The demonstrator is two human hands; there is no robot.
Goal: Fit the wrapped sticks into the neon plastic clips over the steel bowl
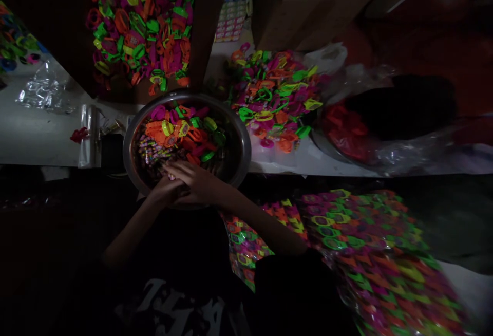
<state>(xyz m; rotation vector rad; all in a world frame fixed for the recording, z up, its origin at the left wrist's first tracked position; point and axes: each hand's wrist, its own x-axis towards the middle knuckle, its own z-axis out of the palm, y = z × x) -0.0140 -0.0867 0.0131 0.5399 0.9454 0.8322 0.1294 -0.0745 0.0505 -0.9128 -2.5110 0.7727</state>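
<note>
My two hands meet over the near side of a metal bowl (246, 147). My left hand (165, 191) is curled, and part of its fingers lies hidden under the other hand. My right hand (196, 182) reaches across it with bent fingers. Something small and pale pink shows at the fingertips, too dim to name. Just beyond my fingers, small striped wrapped pieces (148, 152) fill the bowl's left part. Bright plastic toy watches (192, 133) in orange, green, yellow and magenta are heaped behind them in the bowl.
An open cardboard box (144, 33) of toy watches stands behind the bowl, and a loose pile (275, 94) lies right of it. Filled clear bags (365, 223) rest at lower right. A roll of clear plastic (88, 135) lies left. A second basin (339, 141) holds red plastic.
</note>
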